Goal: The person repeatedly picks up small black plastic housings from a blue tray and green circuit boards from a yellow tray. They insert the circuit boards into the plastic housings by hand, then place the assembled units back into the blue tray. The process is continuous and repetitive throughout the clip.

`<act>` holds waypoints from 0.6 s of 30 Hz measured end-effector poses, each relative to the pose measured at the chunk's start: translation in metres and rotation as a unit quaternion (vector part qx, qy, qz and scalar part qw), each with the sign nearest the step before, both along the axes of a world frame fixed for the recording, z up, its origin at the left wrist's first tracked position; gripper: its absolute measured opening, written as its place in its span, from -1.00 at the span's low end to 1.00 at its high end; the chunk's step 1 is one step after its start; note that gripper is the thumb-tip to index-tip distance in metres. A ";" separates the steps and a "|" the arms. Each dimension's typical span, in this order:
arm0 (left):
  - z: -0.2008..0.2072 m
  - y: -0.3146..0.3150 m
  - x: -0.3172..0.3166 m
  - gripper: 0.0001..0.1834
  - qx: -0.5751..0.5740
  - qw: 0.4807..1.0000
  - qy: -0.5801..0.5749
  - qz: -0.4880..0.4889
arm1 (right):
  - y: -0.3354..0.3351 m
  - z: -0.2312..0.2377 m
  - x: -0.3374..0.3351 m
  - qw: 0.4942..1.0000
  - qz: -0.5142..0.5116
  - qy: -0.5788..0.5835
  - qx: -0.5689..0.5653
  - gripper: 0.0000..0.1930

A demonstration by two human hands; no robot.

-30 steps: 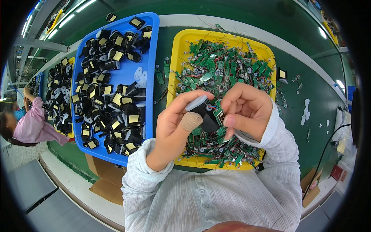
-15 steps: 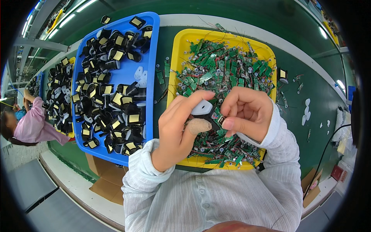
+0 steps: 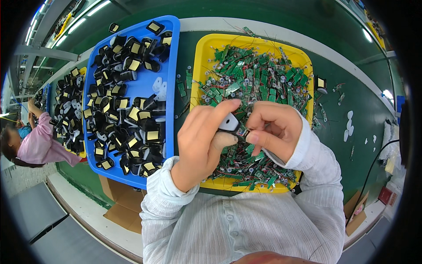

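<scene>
My left hand (image 3: 200, 143) is closed round a small black housing with a white end cap (image 3: 230, 122), its thumb and forefinger gripping the sides. A tan covering wraps the left thumb's tip. Close beside it, my right hand (image 3: 277, 132) pinches a small circuit board (image 3: 247, 132) at the housing's open side; most of the board is hidden by the fingers. Both hands are over a yellow tray (image 3: 200, 57) heaped with green circuit boards (image 3: 239, 70) that carry thin wires and small round parts.
To the left, a blue tray (image 3: 174, 57) holds many black housings (image 3: 134, 112) with cream pads and some white caps (image 3: 160, 88). White pieces (image 3: 349, 123) and stray boards lie on the green table at right. A co-worker in a pink sleeve (image 3: 41, 141) sits far left.
The housing in my left hand has turned, showing less of its open side. My right hand has shifted slightly left, bringing its fingertips and the board against the housing.
</scene>
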State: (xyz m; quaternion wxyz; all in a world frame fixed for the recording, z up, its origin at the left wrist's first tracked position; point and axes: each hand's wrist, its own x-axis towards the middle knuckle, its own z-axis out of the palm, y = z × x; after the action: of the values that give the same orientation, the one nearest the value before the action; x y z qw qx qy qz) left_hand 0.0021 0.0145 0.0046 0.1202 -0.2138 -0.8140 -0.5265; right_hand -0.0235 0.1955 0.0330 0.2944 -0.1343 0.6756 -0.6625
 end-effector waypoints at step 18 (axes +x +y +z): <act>-0.002 0.004 0.002 -0.51 0.162 0.972 -0.158 -0.068 | 0.000 0.006 0.009 0.897 0.018 0.389 0.208 -0.87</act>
State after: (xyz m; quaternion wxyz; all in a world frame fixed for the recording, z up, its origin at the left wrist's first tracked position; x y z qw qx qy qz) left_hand 0.0039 0.0184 0.0029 -0.0130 -0.1600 -0.7105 -0.6852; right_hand -0.0142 0.1956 0.0394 0.0409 -0.3294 0.8559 -0.3966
